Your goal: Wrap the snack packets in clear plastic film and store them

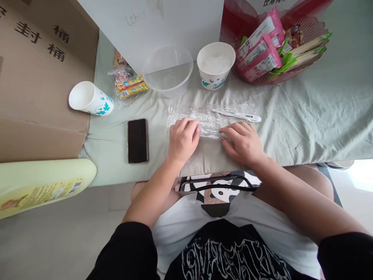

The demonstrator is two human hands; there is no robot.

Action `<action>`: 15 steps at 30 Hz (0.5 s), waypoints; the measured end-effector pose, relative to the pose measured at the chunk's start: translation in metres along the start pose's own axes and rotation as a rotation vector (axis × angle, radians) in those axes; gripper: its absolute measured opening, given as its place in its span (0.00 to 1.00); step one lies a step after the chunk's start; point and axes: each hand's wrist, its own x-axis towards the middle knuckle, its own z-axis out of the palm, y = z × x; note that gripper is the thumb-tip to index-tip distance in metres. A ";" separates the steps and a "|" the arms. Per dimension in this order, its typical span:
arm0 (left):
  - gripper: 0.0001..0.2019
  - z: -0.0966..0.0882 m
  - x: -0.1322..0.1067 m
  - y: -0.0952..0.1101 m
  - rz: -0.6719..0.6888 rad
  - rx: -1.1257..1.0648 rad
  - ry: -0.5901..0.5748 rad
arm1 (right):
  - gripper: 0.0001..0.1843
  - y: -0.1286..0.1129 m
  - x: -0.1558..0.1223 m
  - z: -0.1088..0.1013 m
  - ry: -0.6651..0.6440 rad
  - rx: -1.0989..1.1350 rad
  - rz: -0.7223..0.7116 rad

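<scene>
A sheet of crinkled clear plastic wrap (pixel 208 123) lies flat on the cloth in front of me. My left hand (pixel 183 139) is closed at its left part, with curled fingers and the thumb against the film's near edge. At the right end rests my right hand (pixel 244 143), its thumb and index finger apart and the index fingertip touching the film. Just beyond that hand, a slim white utility knife (pixel 237 115) lies on the wrap. The undersides of both hands are hidden.
Behind the wrap stand a clear plastic bowl (pixel 171 90) and a paper bowl (pixel 216 64). A pink basket (pixel 247 76) holds packaged snacks. To the left are a phone (pixel 138 140), a tipped paper cup (pixel 94 99), yellow snack packets (pixel 131 86) and a cardboard box (pixel 43 101).
</scene>
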 end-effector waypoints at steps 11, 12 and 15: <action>0.11 -0.002 0.003 -0.011 -0.168 0.045 -0.115 | 0.15 0.007 -0.003 -0.029 -0.444 0.660 0.176; 0.12 -0.002 0.002 -0.011 -0.159 0.035 -0.123 | 0.15 0.009 -0.003 -0.032 -0.425 0.723 0.207; 0.16 -0.002 0.003 -0.011 -0.113 0.004 -0.164 | 0.12 0.011 -0.001 -0.032 -0.185 0.610 0.291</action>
